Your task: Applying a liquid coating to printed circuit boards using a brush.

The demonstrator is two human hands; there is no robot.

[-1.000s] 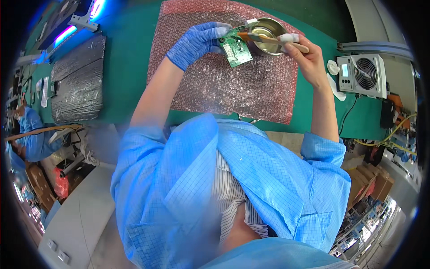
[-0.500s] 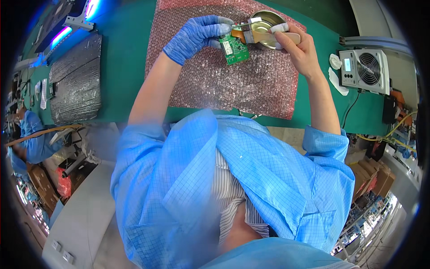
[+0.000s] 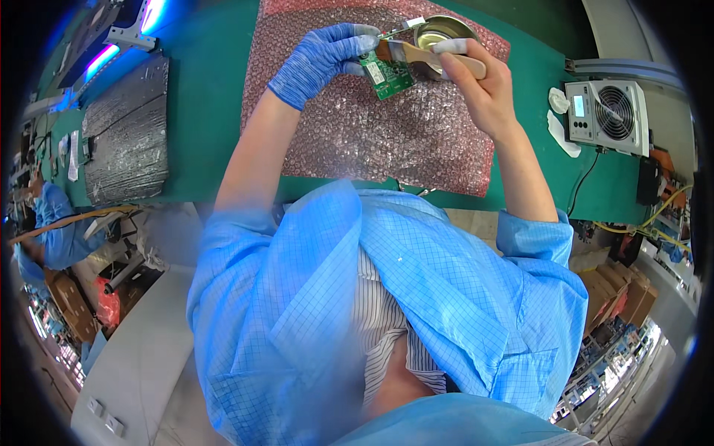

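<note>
My left hand (image 3: 316, 65), in a blue knitted glove with pale fingertips, pinches a green circuit board (image 3: 390, 80) by its left edge. A white connector on a thin strip sticks up from the board's far side. In my right hand (image 3: 487, 89), bare but with white finger covers, is a flat brush (image 3: 419, 56) with a wooden handle. Its dark bristles lie over the board's far part, near my left fingertips; whether they touch it I cannot tell. Just behind the brush stands a round metal bowl (image 3: 454, 28), partly hidden by the brush and my right fingers.
Reddish bubble wrap (image 3: 372, 145) lies under my hands on the green table mat (image 3: 201, 97). A white device with a fan (image 3: 606, 115) stands at the right beside crumpled white paper (image 3: 559, 100). At left are a dark padded sheet (image 3: 126, 134) and a lit purple-blue lamp (image 3: 100, 63).
My right hand and the brush have moved left, bringing the bristles further over the circuit board. The board has shifted slightly away and left with my left hand.
</note>
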